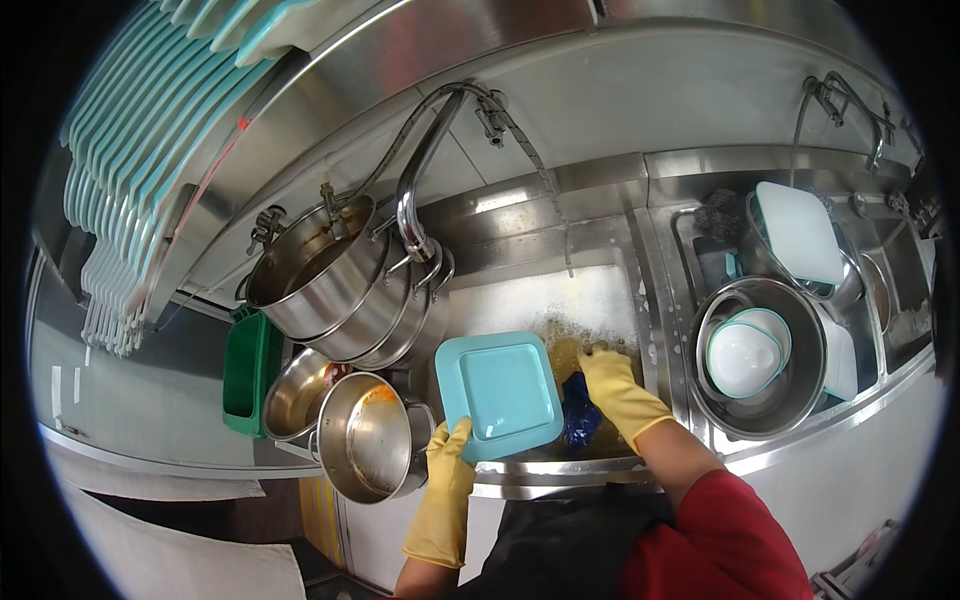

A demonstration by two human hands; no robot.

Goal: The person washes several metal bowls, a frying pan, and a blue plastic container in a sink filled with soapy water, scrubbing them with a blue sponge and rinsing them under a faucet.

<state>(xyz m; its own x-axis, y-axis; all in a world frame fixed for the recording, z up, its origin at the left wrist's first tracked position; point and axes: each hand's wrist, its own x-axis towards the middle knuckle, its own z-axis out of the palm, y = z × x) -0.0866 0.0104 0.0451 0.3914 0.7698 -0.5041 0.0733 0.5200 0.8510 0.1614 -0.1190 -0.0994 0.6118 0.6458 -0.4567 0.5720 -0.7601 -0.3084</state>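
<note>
My left hand (451, 465), in a yellow rubber glove, grips the lower left corner of a turquoise square plate (510, 395). The plate is tilted, its inner side up, over the front of the sink. My right hand (618, 388), gloved the same way, is low in the sink (590, 290), right of the plate. Its fingers look curled, with a crumpled dark blue cloth (579, 412) against the palm side; the exact grip is partly hidden. Brownish, foamy water (562, 335) lies around those fingers.
Large steel pots (330, 280) stand stacked at left, with a stained pot (365, 440), a steel bowl (297, 395) and a green bin (247, 370) nearby. A tap (412, 200) overhangs the sink. At right are a basin (705, 385) holding white bowls and a white tray (798, 232). Trays (150, 130) hang upper left.
</note>
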